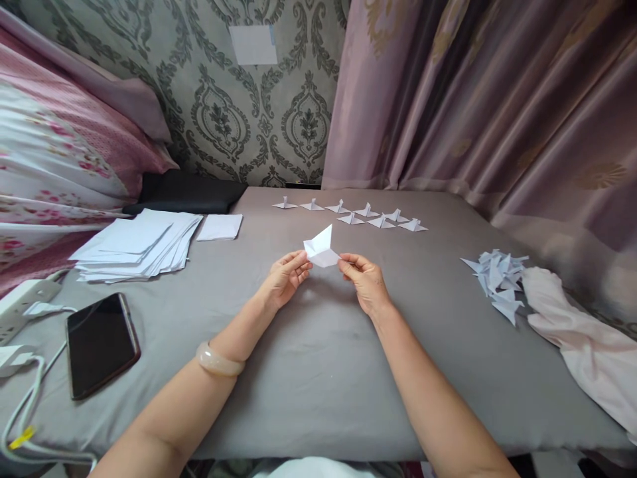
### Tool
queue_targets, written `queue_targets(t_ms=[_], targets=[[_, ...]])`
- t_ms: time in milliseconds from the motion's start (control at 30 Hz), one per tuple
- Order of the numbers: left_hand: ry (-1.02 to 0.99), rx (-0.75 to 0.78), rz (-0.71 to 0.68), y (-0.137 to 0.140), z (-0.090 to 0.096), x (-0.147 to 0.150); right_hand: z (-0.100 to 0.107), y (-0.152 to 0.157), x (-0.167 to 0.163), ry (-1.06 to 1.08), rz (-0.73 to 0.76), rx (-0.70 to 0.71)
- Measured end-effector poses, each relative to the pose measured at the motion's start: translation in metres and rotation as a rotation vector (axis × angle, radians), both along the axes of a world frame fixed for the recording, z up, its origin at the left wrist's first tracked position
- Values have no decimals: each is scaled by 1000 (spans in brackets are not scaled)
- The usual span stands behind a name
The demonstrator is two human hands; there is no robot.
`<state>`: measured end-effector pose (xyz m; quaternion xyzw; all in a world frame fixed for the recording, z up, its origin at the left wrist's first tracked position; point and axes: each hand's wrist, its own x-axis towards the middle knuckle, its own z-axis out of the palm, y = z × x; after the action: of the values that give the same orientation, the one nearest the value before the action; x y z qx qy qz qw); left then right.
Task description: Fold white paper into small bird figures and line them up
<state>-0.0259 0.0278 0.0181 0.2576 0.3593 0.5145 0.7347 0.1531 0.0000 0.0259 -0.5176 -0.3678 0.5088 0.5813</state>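
A partly folded piece of white paper [322, 248] is held above the middle of the grey-covered table [338, 372]. My left hand [287, 277] pinches its left corner between thumb and fingers. At the opposite corner, my right hand [365, 279] has a similar pinch on it. One pointed flap stands up from the paper, and a flatter panel faces me below it. Beyond my hands, several small folded paper figures [350, 218] stand in two rows near the far edge.
On the left lie a stack of white sheets [134, 249], a smaller paper pile [219, 227], a black folded item [192, 191], a phone [103, 345] and a power strip [24, 305] with cables. Several folded paper pieces [497, 275] are heaped at right beside a pale cloth [577, 338].
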Motion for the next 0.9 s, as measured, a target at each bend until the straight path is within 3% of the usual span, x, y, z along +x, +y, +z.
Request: queue_targets(t_ms=[267, 433, 733, 900], targets=[[136, 97, 137, -1, -6, 4, -11, 1, -4, -109, 8, 3], [295, 276, 246, -5, -5, 3, -15, 1, -7, -217, 20, 48], [469, 344, 310, -8, -5, 6, -20, 3, -10, -233, 1, 198], [568, 426, 267, -9, -7, 6, -24, 4, -11, -285, -10, 258]])
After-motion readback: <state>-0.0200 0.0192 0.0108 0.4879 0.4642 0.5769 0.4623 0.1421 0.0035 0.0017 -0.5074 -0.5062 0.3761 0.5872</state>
